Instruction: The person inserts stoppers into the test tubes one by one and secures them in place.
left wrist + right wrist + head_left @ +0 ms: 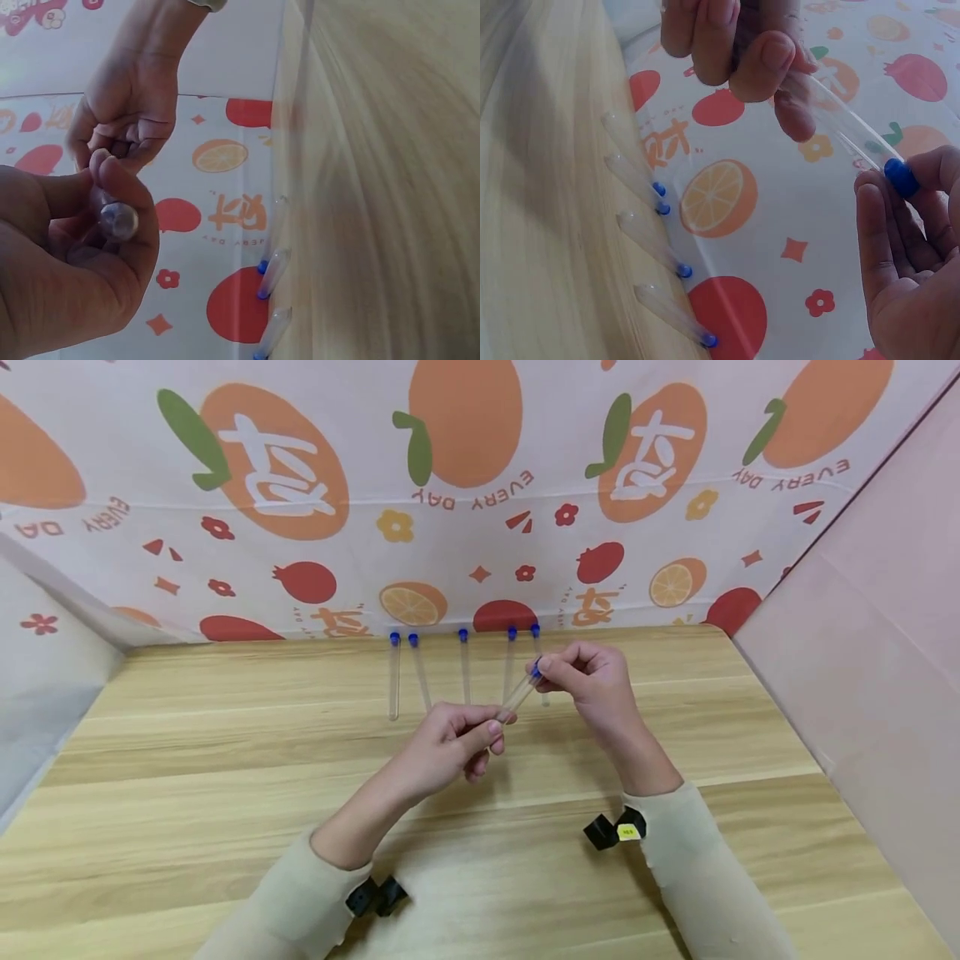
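A clear test tube [519, 696] with a blue cap [901, 178] is held aslant above the table between both hands. My left hand [453, 743] pinches the tube near its rounded bottom, thumb against fingers. At the other end, my right hand [596, 685] pinches the blue cap between thumb and fingers. The cap sits at the tube's mouth; how deep it is seated I cannot tell. In the left wrist view the tube's rounded end [120, 222] points toward the camera. Behind the hands, several more capped test tubes [394, 681] lie on the table, blue caps toward the back edge.
The wood-grain table [225, 760] spans the space in front of me. Along its back edge hangs a fruit-printed cloth [480, 543]. Pale walls stand at the left and right [885, 693]. A small black device is strapped at each sleeve cuff.
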A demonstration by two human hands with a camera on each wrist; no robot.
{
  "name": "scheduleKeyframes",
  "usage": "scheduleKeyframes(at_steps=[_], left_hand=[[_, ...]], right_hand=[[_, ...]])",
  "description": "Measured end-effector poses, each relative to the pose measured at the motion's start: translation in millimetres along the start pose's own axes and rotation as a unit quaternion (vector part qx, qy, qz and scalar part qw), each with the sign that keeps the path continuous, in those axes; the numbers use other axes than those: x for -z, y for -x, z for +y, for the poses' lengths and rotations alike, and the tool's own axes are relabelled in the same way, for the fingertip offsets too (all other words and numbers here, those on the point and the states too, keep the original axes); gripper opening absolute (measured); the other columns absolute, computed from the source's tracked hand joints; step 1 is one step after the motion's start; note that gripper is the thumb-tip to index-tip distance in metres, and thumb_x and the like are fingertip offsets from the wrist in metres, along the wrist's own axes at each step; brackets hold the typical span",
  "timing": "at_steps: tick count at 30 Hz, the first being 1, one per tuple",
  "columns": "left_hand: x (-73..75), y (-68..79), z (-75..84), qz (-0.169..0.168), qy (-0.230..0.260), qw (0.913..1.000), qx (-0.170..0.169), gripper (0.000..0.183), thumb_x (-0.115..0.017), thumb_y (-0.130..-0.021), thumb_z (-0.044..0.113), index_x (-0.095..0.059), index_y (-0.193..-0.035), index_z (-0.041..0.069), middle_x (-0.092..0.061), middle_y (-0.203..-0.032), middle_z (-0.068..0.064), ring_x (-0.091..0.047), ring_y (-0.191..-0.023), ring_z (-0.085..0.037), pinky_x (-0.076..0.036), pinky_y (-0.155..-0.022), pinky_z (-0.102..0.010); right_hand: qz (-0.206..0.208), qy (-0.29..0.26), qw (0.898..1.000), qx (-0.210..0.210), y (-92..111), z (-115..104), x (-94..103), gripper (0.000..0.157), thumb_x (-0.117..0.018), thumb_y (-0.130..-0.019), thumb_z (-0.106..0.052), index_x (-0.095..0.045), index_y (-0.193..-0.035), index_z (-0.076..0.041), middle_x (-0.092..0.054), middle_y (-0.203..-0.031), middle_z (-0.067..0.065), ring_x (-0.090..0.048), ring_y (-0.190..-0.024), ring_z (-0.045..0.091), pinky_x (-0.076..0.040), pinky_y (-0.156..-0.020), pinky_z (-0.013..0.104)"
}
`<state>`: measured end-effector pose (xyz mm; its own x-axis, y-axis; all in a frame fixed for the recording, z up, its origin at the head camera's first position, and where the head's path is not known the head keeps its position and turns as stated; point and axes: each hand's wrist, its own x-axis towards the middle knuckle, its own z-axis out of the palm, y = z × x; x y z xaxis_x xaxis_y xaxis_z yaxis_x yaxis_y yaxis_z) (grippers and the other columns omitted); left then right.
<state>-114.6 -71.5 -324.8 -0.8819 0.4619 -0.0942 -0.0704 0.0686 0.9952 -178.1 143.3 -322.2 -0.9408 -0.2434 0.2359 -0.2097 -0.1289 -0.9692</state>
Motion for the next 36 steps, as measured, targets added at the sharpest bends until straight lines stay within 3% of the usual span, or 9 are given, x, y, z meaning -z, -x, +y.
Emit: scheduleKeyframes(at_steps=[6,10,13,18,22,29,33,36], left_hand=[[-1.2,0.1,-0.1,0.001,-0.001,1.0000,0.004,0.031,-0.047,-0.106,0.010,-0.063,-0.128,-0.004,-0.060,-0.079,-0.006,-0.048,-0.057,-0.013,-0.044,-0.049,-0.022],[-1.1,-3.4,-1.2,-0.010,-0.005,0.9999,0.001,0.032,-0.046,-0.107,0.013,-0.061,-0.130,-0.003,-0.063,-0.086,-0.007,-0.055,-0.062,-0.014,-0.052,-0.055,-0.025],[-0.9,-6.2,-3.8,-0.027,-0.008,0.9996,0.001,0.033,-0.046,-0.107,0.015,-0.058,-0.133,-0.001,-0.067,-0.095,-0.010,-0.064,-0.074,-0.023,-0.060,-0.067,-0.033],[-1.2,-9.1,-10.6,-0.052,-0.028,0.9982,-0.008,0.036,-0.048,-0.106,0.012,-0.051,-0.140,0.001,-0.069,-0.114,-0.021,-0.065,-0.096,-0.041,-0.060,-0.078,-0.047],[-4.1,-12.9,-15.3,-0.047,-0.019,0.9987,-0.004,0.039,-0.054,-0.103,0.012,-0.053,-0.141,0.001,-0.065,-0.122,-0.023,-0.064,-0.098,-0.045,-0.058,-0.081,-0.056],[-4.9,-24.5,-16.5,-0.030,-0.017,0.9994,0.008,0.041,-0.063,-0.099,0.014,-0.056,-0.139,0.007,-0.066,-0.110,-0.019,-0.066,-0.092,-0.038,-0.061,-0.078,-0.043],[-5.9,-31.0,-11.5,-0.027,-0.011,0.9995,0.015,0.044,-0.063,-0.099,0.013,-0.053,-0.141,0.009,-0.068,-0.103,-0.013,-0.066,-0.080,-0.032,-0.059,-0.066,-0.036],[-8.3,-36.1,-9.9,-0.026,-0.004,0.9995,0.019,0.044,-0.062,-0.099,0.011,-0.052,-0.141,0.007,-0.066,-0.108,-0.015,-0.066,-0.079,-0.027,-0.059,-0.064,-0.033]], right_hand=[[-0.007,0.002,1.000,0.000,3.1,-1.4,1.2,0.012,-0.069,-0.093,-0.008,-0.070,-0.081,-0.005,-0.076,-0.085,0.004,-0.072,-0.079,0.016,-0.062,-0.075,0.032],[-0.008,-0.007,1.000,-0.003,1.7,-2.3,1.4,0.007,-0.068,-0.095,-0.010,-0.069,-0.091,-0.004,-0.075,-0.089,0.006,-0.071,-0.083,0.017,-0.061,-0.076,0.032],[-0.006,-0.017,1.000,-0.009,0.3,-2.2,1.2,0.009,-0.068,-0.095,-0.011,-0.068,-0.099,-0.003,-0.074,-0.093,0.008,-0.070,-0.083,0.017,-0.062,-0.076,0.032],[-0.007,-0.022,1.000,-0.017,-3.0,0.4,2.2,0.010,-0.068,-0.095,-0.010,-0.067,-0.101,-0.003,-0.072,-0.094,0.010,-0.069,-0.080,0.016,-0.062,-0.074,0.031],[-0.015,-0.024,0.999,-0.032,-4.7,2.5,6.2,0.009,-0.067,-0.096,-0.010,-0.067,-0.101,-0.003,-0.071,-0.093,0.008,-0.068,-0.081,0.016,-0.061,-0.075,0.031],[-0.017,-0.014,0.997,-0.069,-0.8,4.1,19.9,0.025,-0.065,-0.098,-0.015,-0.063,-0.119,-0.002,-0.067,-0.104,0.010,-0.068,-0.090,0.018,-0.061,-0.081,0.034],[-0.010,-0.004,0.993,-0.115,6.1,5.1,29.0,0.040,-0.063,-0.099,-0.016,-0.051,-0.137,-0.008,-0.065,-0.112,0.011,-0.069,-0.097,0.020,-0.059,-0.087,0.037],[-0.021,0.004,0.988,-0.155,12.2,7.6,33.8,0.046,-0.062,-0.100,-0.017,-0.045,-0.142,-0.010,-0.065,-0.117,0.011,-0.069,-0.100,0.021,-0.059,-0.089,0.038]])
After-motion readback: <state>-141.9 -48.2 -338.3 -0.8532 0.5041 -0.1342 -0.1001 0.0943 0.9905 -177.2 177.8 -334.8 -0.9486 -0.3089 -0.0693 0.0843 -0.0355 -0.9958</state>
